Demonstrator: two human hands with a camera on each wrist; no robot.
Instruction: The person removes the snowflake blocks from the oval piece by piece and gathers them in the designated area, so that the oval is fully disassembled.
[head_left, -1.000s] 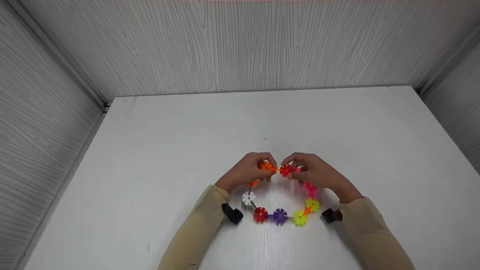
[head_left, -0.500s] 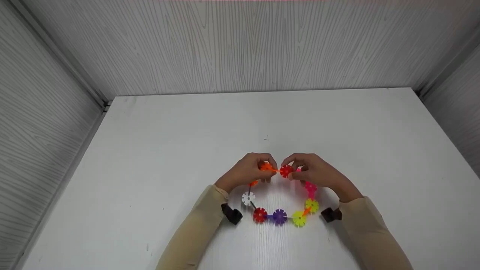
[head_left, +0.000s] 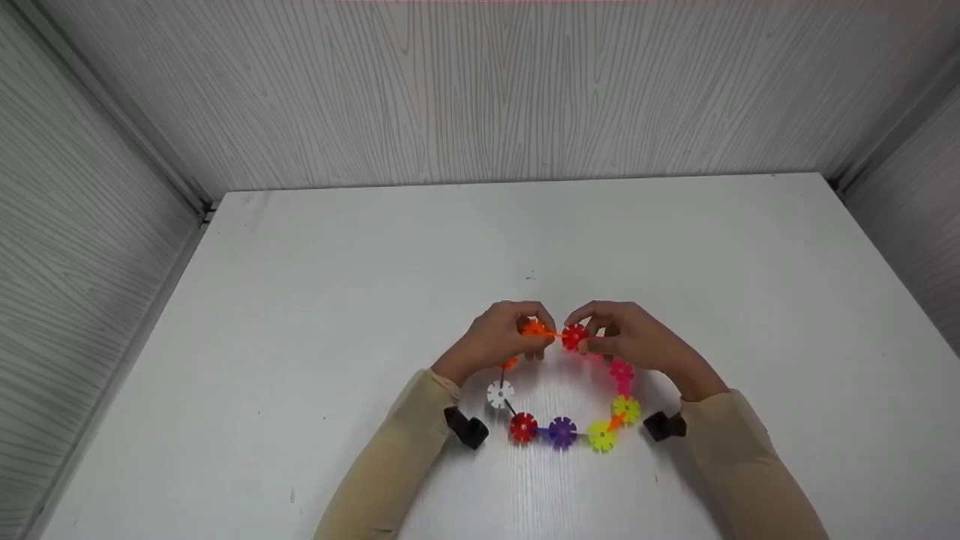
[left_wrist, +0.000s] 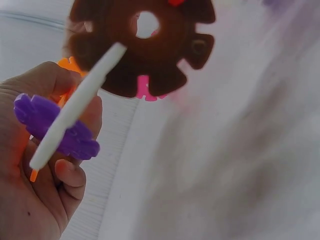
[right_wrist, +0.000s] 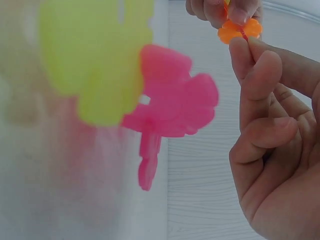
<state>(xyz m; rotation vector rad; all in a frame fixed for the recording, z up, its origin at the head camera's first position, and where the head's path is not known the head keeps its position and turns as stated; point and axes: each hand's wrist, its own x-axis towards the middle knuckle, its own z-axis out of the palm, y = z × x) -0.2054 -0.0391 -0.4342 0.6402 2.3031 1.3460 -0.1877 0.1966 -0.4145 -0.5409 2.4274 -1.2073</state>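
Observation:
A ring-shaped chain of notched plastic discs hangs between my hands over the white table. My left hand (head_left: 495,337) pinches an orange disc (head_left: 535,328) at the ring's far side. My right hand (head_left: 637,339) holds the red disc (head_left: 574,337) beside it between thumb and fingers. An orange disc seen edge-on bridges the two; in the right wrist view this orange disc (right_wrist: 231,32) lies at both hands' fingertips. Nearer me run a white disc (head_left: 500,394), another red disc (head_left: 523,427), a purple disc (head_left: 562,433), two yellow discs (head_left: 601,436) and a pink disc (head_left: 621,371). Fingers hide some links.
The white tabletop (head_left: 360,270) stretches around the hands, with grey wood-grain panels (head_left: 450,90) behind and at both sides. A black wrist camera (head_left: 466,429) sits below each hand, close to the chain.
Both hands and the chain's far side have risen very slightly, away from my body. My fingers keep hold of the same discs, and the chain keeps its ring shape.

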